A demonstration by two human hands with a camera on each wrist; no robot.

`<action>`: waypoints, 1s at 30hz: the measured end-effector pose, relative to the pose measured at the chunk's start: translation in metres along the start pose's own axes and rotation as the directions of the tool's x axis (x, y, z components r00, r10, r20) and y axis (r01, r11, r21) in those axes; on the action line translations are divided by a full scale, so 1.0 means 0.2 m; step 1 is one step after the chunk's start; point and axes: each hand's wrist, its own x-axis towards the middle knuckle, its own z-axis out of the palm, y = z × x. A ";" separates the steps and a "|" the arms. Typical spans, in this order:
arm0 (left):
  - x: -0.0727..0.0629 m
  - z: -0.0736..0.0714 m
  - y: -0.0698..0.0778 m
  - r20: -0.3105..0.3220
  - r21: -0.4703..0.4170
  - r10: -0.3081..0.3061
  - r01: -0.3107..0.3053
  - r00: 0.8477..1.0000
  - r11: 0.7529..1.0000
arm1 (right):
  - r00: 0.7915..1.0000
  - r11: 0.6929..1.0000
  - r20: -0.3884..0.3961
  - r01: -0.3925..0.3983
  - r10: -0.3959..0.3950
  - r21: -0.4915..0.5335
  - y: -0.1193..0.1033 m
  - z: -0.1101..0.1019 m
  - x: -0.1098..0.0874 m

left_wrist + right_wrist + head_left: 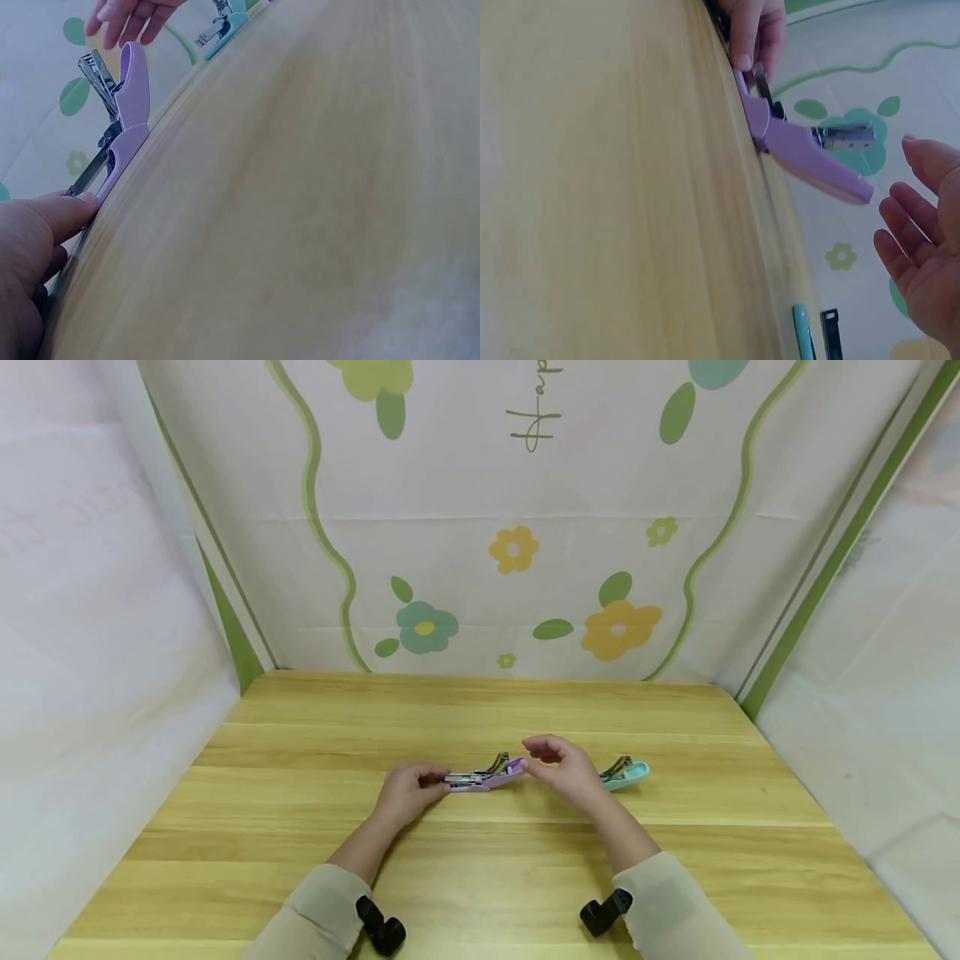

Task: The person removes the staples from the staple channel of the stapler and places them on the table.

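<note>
A purple stapler lies folded wide open on the wooden table, its metal parts exposed and its purple cover swung out to the right. My left hand pinches the stapler's left end between thumb and fingers. In the left wrist view, the thumb presses near the tip of the purple base. Beside the raised cover is my right hand, its fingers loosely extended. The right wrist view shows a gap between those fingers and the stapler.
A second stapler, teal and also unfolded, lies to the right behind my right hand, which partly hides it. White cloth with printed flowers hangs behind the table and at both sides. Each wrist carries a black camera mount.
</note>
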 end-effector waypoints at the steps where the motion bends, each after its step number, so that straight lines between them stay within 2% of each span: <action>1: 0.00 0.00 0.00 -0.002 0.001 0.005 -0.005 1.000 1.000 | 1.000 1.000 -0.006 0.018 -0.018 0.005 -0.01 0.00 -0.01; 5: 0.00 0.00 -0.01 -0.006 0.005 0.010 -0.010 1.000 1.000 | 0.996 0.995 -0.002 0.090 -0.090 0.040 -0.03 0.05 -0.03; 7: 0.00 0.00 0.00 -0.006 0.003 0.008 -0.008 1.000 1.000 | 0.995 0.993 0.013 0.099 -0.100 0.063 -0.05 0.08 -0.05; 13: 0.00 0.00 0.00 0.001 -0.011 0.007 -0.007 1.000 1.000 | 0.994 0.996 0.095 0.049 -0.056 0.072 -0.07 0.21 -0.08; 18: 0.00 0.01 -0.01 0.014 -0.028 0.006 -0.006 1.000 1.000 | 0.985 0.998 0.162 0.057 -0.061 0.032 -0.08 0.28 -0.07; 30: 0.00 0.00 -0.01 0.029 -0.019 0.004 -0.003 1.000 1.000 | 0.976 1.000 0.217 -0.011 0.012 -0.008 -0.08 0.40 -0.04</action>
